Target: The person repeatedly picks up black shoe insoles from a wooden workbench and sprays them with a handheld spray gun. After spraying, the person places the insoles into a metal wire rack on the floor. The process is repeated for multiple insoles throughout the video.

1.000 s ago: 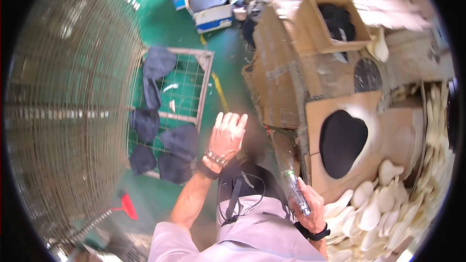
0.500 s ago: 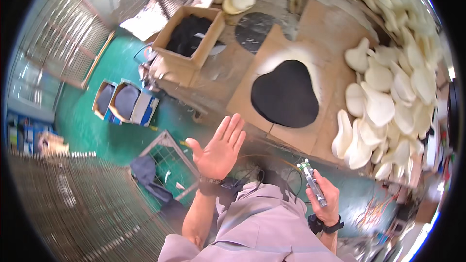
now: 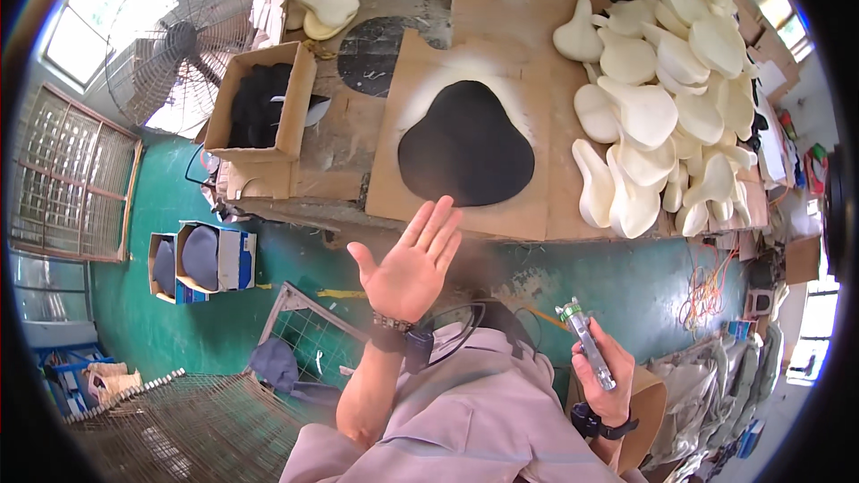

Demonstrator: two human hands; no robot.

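My left hand (image 3: 407, 273) is raised with the palm showing and its fingers stretched out, holding nothing. Its fingertips appear just in front of the work table's near edge. A black piece shaped like a rounded triangle (image 3: 465, 148) lies flat on a cardboard sheet (image 3: 385, 183), with a whitish haze around its far edge. At my right side, my right hand (image 3: 613, 380) is wrapped round a slim silver handheld tool (image 3: 589, 344) with a green and white tip. The tool is tilted, and its exact kind cannot be made out.
Cream saddle-shaped foam pads (image 3: 640, 116) pile up on the table's right. A cardboard box of black pieces (image 3: 291, 116) stands at the table's left, near a large fan (image 3: 183, 36). Boxes (image 3: 237, 259) and a wire-mesh frame (image 3: 286, 304) are on the green floor at left.
The view has turned, so the table now lies straighter across and the fan shows fully. My left hand stays spread; my right hand keeps its hold on the silver tool.
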